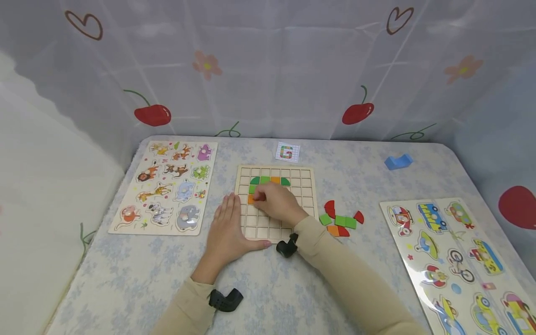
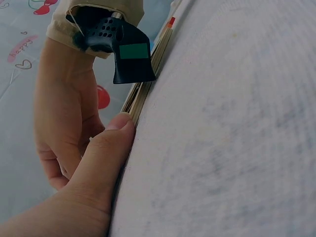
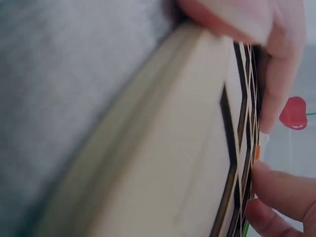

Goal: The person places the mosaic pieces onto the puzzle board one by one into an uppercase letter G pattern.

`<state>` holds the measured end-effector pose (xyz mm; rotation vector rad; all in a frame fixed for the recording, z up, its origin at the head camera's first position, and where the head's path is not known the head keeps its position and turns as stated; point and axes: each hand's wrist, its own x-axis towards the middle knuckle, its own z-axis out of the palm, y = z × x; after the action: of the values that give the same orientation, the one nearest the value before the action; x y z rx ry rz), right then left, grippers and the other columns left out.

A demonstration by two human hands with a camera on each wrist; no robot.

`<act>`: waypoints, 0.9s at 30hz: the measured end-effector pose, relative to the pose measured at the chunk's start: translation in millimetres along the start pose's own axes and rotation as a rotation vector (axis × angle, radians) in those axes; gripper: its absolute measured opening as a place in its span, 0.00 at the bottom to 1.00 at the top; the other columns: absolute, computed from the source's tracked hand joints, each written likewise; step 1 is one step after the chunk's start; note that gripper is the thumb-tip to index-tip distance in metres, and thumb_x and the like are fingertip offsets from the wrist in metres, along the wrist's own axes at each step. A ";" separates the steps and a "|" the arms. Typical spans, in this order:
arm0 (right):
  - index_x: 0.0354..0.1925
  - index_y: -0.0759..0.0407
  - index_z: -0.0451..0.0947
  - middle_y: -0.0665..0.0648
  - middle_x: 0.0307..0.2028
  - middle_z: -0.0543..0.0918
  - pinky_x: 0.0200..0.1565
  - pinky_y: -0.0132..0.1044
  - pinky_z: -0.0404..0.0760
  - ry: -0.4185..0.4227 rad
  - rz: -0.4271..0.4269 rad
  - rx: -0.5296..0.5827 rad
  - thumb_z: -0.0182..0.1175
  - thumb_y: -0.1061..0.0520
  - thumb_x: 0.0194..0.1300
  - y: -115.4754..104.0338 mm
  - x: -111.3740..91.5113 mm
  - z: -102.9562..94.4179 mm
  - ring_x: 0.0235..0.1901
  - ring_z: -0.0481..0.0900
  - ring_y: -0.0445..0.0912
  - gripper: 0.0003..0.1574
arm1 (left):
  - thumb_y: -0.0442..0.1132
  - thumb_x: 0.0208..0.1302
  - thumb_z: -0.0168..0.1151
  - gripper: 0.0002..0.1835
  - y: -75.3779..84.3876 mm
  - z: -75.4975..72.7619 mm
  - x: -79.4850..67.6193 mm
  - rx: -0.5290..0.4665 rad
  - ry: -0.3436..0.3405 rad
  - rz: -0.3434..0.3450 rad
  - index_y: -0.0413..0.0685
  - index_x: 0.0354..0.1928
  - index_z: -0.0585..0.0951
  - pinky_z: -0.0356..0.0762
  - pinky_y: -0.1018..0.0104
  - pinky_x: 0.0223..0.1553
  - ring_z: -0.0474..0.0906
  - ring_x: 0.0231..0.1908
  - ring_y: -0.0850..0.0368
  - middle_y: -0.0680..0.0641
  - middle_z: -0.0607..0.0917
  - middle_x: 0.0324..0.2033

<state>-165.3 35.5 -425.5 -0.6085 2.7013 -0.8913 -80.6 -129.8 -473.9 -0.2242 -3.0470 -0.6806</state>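
Observation:
A wooden grid board (image 1: 307,197) lies mid-table. Along its upper rows, green and orange tiles form a row with dark green quarter-round pieces (image 1: 285,181) at its ends, and a green square (image 1: 252,189) sits below the left end. My right hand (image 1: 278,201) reaches over the board, finger and thumb bent together at an orange square tile (image 1: 250,199), partly covering it. My left hand (image 1: 228,232) lies with straight fingers along the board's left edge and its thumb stretched along the front edge; in the left wrist view the thumb (image 2: 101,153) touches the board's side.
Loose red, green and orange pieces (image 1: 340,220) lie right of the board. A pattern card (image 1: 287,152) is behind it. An animal puzzle (image 1: 163,188) lies left, a vehicle puzzle (image 1: 452,260) right, and a blue block (image 1: 398,161) at back right.

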 end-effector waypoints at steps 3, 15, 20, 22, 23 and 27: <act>0.41 0.49 0.83 0.47 0.34 0.79 0.37 0.36 0.75 -0.005 -0.012 0.014 0.67 0.54 0.65 4.0 -4.8 -2.5 0.34 0.75 0.43 0.06 | 0.90 0.32 0.55 0.81 -0.4 0.2 0.2 0.005 0.002 -0.002 0.39 0.78 0.44 0.43 0.49 0.79 0.37 0.79 0.46 0.40 0.44 0.79; 0.50 0.50 0.80 0.48 0.36 0.79 0.30 0.35 0.72 -0.027 0.065 0.049 0.64 0.55 0.66 39.4 -48.7 -47.4 0.25 0.71 0.44 0.13 | 0.90 0.30 0.56 0.82 -0.3 0.0 1.0 -0.004 -0.018 -0.020 0.40 0.79 0.43 0.43 0.49 0.79 0.37 0.79 0.46 0.40 0.43 0.79; 0.49 0.52 0.80 0.50 0.35 0.79 0.32 0.36 0.73 -0.050 0.096 -0.001 0.66 0.54 0.66 65.5 -72.7 -67.9 0.29 0.72 0.44 0.14 | 0.90 0.29 0.56 0.82 -0.5 0.6 1.6 -0.007 -0.018 -0.020 0.41 0.79 0.43 0.43 0.49 0.79 0.36 0.79 0.47 0.41 0.43 0.79; 0.49 0.52 0.80 0.50 0.35 0.79 0.33 0.36 0.74 -0.054 0.107 -0.033 0.66 0.55 0.65 75.9 -80.9 -74.4 0.31 0.73 0.45 0.13 | 0.91 0.29 0.56 0.82 -0.5 0.9 1.4 -0.008 -0.013 -0.018 0.40 0.79 0.43 0.43 0.49 0.79 0.37 0.79 0.46 0.41 0.43 0.79; 0.48 0.52 0.80 0.50 0.35 0.79 0.34 0.37 0.74 -0.059 0.109 -0.046 0.66 0.55 0.65 80.6 -84.2 -77.3 0.32 0.74 0.45 0.13 | 0.91 0.29 0.56 0.83 -0.3 1.1 1.3 -0.008 -0.011 -0.018 0.40 0.79 0.44 0.43 0.49 0.79 0.37 0.79 0.46 0.41 0.43 0.79; 0.48 0.54 0.81 0.51 0.35 0.79 0.39 0.39 0.75 -0.086 0.116 -0.075 0.67 0.57 0.64 94.3 -92.9 -86.6 0.35 0.74 0.45 0.13 | 0.91 0.28 0.56 0.83 0.2 2.2 0.9 -0.010 -0.005 -0.018 0.40 0.79 0.44 0.42 0.49 0.79 0.36 0.79 0.47 0.41 0.43 0.79</act>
<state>-141.9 190.8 -406.6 -0.4869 2.6716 -0.7208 -81.4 -128.6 -475.8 -0.1991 -3.0547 -0.6972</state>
